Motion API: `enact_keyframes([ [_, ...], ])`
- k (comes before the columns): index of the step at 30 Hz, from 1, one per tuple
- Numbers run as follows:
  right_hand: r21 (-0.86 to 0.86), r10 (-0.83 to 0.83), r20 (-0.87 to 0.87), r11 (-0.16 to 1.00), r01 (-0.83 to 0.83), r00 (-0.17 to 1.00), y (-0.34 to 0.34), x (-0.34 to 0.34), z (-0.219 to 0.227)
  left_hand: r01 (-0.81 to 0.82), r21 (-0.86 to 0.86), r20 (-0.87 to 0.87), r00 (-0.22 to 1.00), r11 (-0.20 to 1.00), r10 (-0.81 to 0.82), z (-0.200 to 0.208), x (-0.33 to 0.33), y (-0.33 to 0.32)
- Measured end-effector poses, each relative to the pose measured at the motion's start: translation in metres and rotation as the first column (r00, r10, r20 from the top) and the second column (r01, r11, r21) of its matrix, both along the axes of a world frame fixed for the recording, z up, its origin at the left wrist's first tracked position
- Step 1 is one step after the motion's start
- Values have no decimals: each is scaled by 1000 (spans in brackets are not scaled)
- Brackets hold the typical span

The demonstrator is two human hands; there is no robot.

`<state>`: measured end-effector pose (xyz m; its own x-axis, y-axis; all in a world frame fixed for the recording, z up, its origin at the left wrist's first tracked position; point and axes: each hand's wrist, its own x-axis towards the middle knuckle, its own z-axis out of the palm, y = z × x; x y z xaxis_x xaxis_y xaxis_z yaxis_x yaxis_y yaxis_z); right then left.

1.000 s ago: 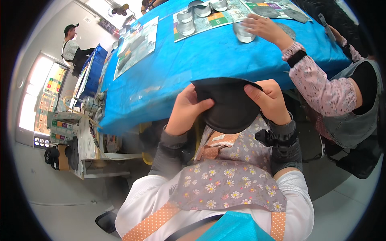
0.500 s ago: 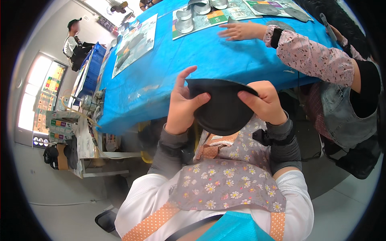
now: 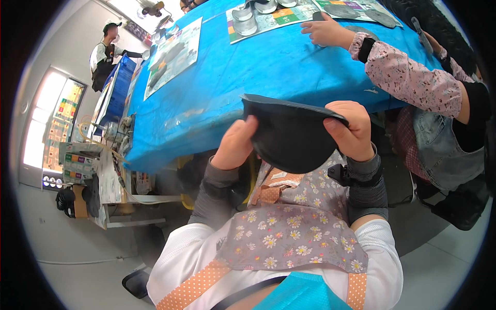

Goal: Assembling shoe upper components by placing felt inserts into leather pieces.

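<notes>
In front of my lap, just short of the table edge, I hold up a black, cupped half-round piece (image 3: 293, 137) that looks like a slipper upper. My right hand (image 3: 355, 130) pinches its right corner, thumb on the near face and fingers over the top. At the left side my left hand (image 3: 235, 143) grips the rim; its fingers are partly hidden behind the piece. The piece's straight edge faces up, its rounded edge down toward my flowered apron (image 3: 289, 232).
A blue-covered table (image 3: 232, 77) lies ahead. Grey slipper-like pieces (image 3: 245, 23) and flat grey sole shapes (image 3: 380, 18) rest on printed sheets. At right, a co-worker's hand (image 3: 328, 32) reaches over the table. Another person (image 3: 103, 57) is at far left.
The black piece has tilted and shifted slightly right. My left fingers, raised before, have closed onto its left side. The co-worker's hand moved right; the far-left person leans toward the table.
</notes>
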<state>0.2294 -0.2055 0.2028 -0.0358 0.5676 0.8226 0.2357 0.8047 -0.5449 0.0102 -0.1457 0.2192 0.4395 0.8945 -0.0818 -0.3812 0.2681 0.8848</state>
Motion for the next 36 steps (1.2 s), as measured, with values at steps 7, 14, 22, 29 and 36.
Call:
enact_keyframes([
  [7, 240, -289, 112, 936, 257, 951, 1, -2, 5, 298, 371, -402, 905, 879, -137, -5, -9, 4],
  [14, 338, -424, 102, 866, 369, 900, -4, -1, 11, 253, 217, -322, 930, 943, -175, 3, 4, -3],
  [22, 348, -468, 87, 841, 414, 879, -3, -4, 7, -8, -97, -139, 990, 995, -5, 6, 30, -25],
  [29, 357, -524, -57, 784, 507, 850, -2, -18, 4, 395, 320, -293, 906, 861, -306, -8, 17, -18],
  [36, 99, -450, -197, 875, 474, 871, 1, -48, -13, 215, 378, -191, 970, 901, -151, -9, 31, -26],
])
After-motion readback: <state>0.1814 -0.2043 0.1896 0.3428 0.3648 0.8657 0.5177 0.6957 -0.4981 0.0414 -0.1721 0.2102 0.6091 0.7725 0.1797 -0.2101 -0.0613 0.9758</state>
